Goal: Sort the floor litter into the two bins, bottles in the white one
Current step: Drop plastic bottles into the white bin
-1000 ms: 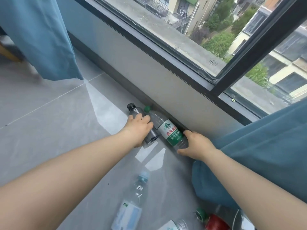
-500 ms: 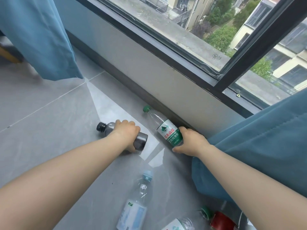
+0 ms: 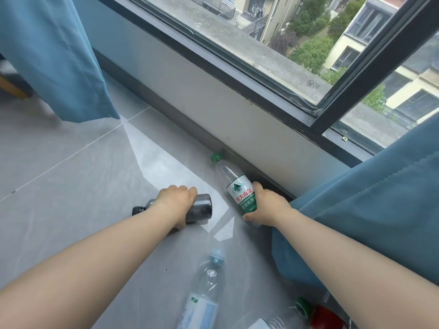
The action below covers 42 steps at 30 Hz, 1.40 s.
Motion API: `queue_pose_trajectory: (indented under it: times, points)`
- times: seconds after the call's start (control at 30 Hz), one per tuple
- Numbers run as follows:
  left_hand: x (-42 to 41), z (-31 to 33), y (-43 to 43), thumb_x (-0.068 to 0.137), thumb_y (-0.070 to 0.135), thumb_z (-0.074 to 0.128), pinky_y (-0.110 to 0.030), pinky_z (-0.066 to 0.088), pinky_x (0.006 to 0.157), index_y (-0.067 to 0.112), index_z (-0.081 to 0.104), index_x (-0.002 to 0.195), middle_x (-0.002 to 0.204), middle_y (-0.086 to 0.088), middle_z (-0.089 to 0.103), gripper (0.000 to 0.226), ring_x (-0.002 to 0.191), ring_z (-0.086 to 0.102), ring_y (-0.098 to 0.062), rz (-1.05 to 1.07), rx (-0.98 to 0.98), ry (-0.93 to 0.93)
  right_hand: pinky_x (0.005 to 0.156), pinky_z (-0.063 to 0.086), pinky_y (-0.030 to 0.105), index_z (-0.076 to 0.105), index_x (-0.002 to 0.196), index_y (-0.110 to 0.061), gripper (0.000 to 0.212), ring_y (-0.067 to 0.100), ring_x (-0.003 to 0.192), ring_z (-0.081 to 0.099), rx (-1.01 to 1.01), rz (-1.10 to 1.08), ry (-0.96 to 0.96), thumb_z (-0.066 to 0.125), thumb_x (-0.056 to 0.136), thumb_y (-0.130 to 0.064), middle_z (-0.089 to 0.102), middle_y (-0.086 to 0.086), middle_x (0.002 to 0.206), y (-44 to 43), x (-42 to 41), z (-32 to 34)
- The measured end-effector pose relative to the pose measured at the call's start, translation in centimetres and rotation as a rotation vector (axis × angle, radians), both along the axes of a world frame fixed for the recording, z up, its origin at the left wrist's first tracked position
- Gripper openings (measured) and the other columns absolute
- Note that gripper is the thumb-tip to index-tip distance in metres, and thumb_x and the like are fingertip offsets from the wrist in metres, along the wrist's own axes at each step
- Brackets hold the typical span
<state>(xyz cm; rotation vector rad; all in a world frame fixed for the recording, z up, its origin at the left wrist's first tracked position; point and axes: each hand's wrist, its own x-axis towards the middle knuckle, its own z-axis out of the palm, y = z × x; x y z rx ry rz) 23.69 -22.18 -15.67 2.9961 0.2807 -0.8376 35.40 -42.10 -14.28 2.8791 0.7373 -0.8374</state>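
My left hand [image 3: 177, 203] grips a dark grey bottle [image 3: 200, 207] with a black cap, lying sideways just above the grey floor. My right hand [image 3: 266, 206] holds the lower end of a clear bottle with a green cap and a white-and-green label [image 3: 237, 188], close to the dark skirting under the window. Nearer to me, a clear bottle with a pale blue cap [image 3: 205, 290] lies on the floor. At the bottom edge lie another clear bottle with a green cap [image 3: 280, 317] and a red-labelled one [image 3: 327, 318]. Neither bin is in view.
A blue curtain [image 3: 370, 210] hangs at the right, brushing my right forearm. Another blue curtain [image 3: 54, 58] hangs at the upper left. The wall and window frame [image 3: 237, 96] run diagonally behind the bottles. Grey floor tiles [image 3: 59, 176] stretch to the left.
My left hand has pulled the dark bottle away from the wall, leftward and toward me. My right hand has closed round the green-capped bottle and drawn it slightly toward me.
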Motion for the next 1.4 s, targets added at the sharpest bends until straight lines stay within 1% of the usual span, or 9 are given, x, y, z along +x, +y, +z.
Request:
queue_pose_trajectory:
  times: [0.17, 0.3, 0.5, 0.63, 0.73, 1.0, 1.13, 1.23, 1.4]
  points:
    - [-0.8, 0.8, 0.2, 0.07, 0.031, 0.065, -0.03, 0.036, 0.063, 0.016, 0.029, 0.093, 0.078, 0.001, 0.045, 0.046, 0.079, 0.047, -0.024, 0.127, -0.122, -0.074, 0.067, 0.044, 0.03, 0.042, 0.114, -0.013, 0.058, 0.026, 0.09, 0.059, 0.102, -0.107, 0.047, 0.071, 0.069, -0.037, 0.057, 0.008, 0.106, 0.9, 0.4, 0.4]
    - [-1.8, 2.3, 1.2, 0.068, 0.041, 0.066, -0.028, 0.04, 0.063, 0.017, 0.036, 0.093, 0.082, 0.002, 0.051, 0.046, 0.08, 0.053, -0.024, 0.261, -0.204, -0.042, 0.064, 0.042, 0.028, 0.049, 0.106, -0.013, 0.05, 0.025, 0.086, 0.059, 0.233, -0.222, 0.032, 0.07, 0.068, -0.039, 0.059, 0.006, 0.1, 1.9, 0.0, 2.9]
    - [-2.9, 9.3, 4.0, 0.064, 0.049, 0.066, -0.027, 0.042, 0.064, 0.02, 0.044, 0.089, 0.081, 0.006, 0.052, 0.044, 0.081, 0.056, -0.02, 0.393, -0.238, -0.002, 0.061, 0.045, 0.027, 0.05, 0.102, -0.015, 0.049, 0.021, 0.082, 0.061, 0.231, -0.24, 0.025, 0.069, 0.068, -0.043, 0.06, 0.003, 0.096, 2.6, -2.3, 9.5]
    - [-4.0, 18.8, 4.7, 0.063, 0.05, 0.066, -0.028, 0.045, 0.066, 0.02, 0.048, 0.094, 0.085, 0.006, 0.055, 0.047, 0.084, 0.058, -0.02, 0.436, -0.242, -0.046, 0.063, 0.052, 0.028, 0.05, 0.106, -0.017, 0.051, 0.018, 0.083, 0.063, 0.184, -0.256, 0.057, 0.068, 0.067, -0.044, 0.061, 0.001, 0.097, 3.2, -4.6, 17.7]
    - [-5.3, 27.8, 4.9, 0.064, 0.05, 0.067, -0.028, 0.046, 0.069, 0.019, 0.05, 0.096, 0.089, 0.004, 0.058, 0.047, 0.085, 0.058, -0.02, 0.493, -0.272, -0.049, 0.058, 0.048, 0.026, 0.051, 0.106, -0.017, 0.049, 0.018, 0.082, 0.062, 0.172, -0.305, 0.082, 0.067, 0.067, -0.043, 0.061, 0.0, 0.097, 3.5, -6.5, 26.0]
    - [-9.3, 50.3, 4.2, 0.063, 0.057, 0.066, -0.028, 0.038, 0.059, 0.019, 0.05, 0.089, 0.084, 0.004, 0.057, 0.049, 0.082, 0.058, -0.019, 0.661, -0.382, -0.069, 0.054, 0.04, 0.026, 0.051, 0.102, -0.017, 0.044, 0.017, 0.082, 0.059, 0.233, -0.375, 0.106, 0.066, 0.068, -0.042, 0.06, -0.001, 0.094, 3.7, -10.9, 48.7]
    - [-11.2, 60.9, 2.9, 0.057, 0.062, 0.064, -0.03, 0.046, 0.069, 0.018, 0.056, 0.096, 0.094, 0.001, 0.062, 0.059, 0.085, 0.06, -0.018, 0.706, -0.434, -0.087, 0.057, 0.042, 0.026, 0.051, 0.103, -0.018, 0.046, 0.018, 0.078, 0.058, 0.29, -0.387, 0.075, 0.066, 0.068, -0.042, 0.059, -0.002, 0.091, 2.6, -13.0, 60.1]
    - [-12.8, 68.0, 1.8, 0.051, 0.064, 0.063, -0.031, 0.05, 0.074, 0.019, 0.058, 0.097, 0.096, 0.001, 0.063, 0.065, 0.083, 0.062, -0.017, 0.73, -0.476, -0.095, 0.053, 0.04, 0.025, 0.05, 0.102, -0.017, 0.042, 0.016, 0.073, 0.057, 0.347, -0.41, 0.083, 0.067, 0.07, -0.039, 0.059, -0.003, 0.087, 1.5, -14.8, 67.5]
    - [-14.6, 76.8, 0.5, 0.051, 0.065, 0.064, -0.03, 0.049, 0.069, 0.02, 0.057, 0.1, 0.093, 0.002, 0.063, 0.067, 0.083, 0.061, -0.016, 0.681, -0.495, -0.08, 0.062, 0.045, 0.027, 0.05, 0.105, -0.02, 0.044, 0.02, 0.081, 0.06, 0.36, -0.475, 0.065, 0.067, 0.07, -0.041, 0.061, -0.002, 0.092, -0.6, -17.9, 76.8]
